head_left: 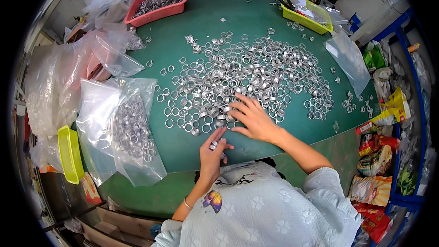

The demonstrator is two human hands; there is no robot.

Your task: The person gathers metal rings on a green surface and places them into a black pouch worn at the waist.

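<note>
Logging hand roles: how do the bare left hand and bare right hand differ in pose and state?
The bare left hand holds small silver metal rings; the bare right hand shows no clear grip. The left hand is partly curled; the right hand is spread, palm down, over the loose silver ring pile. Both hands are at the pile's near edge.

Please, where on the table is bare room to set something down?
Bare patches of the table: beyond the ring pile, between the red basket and far yellow basket, save stray pieces; at the near edge, between the clear bag and left hand. Crowded: the middle, around the right hand.
</note>
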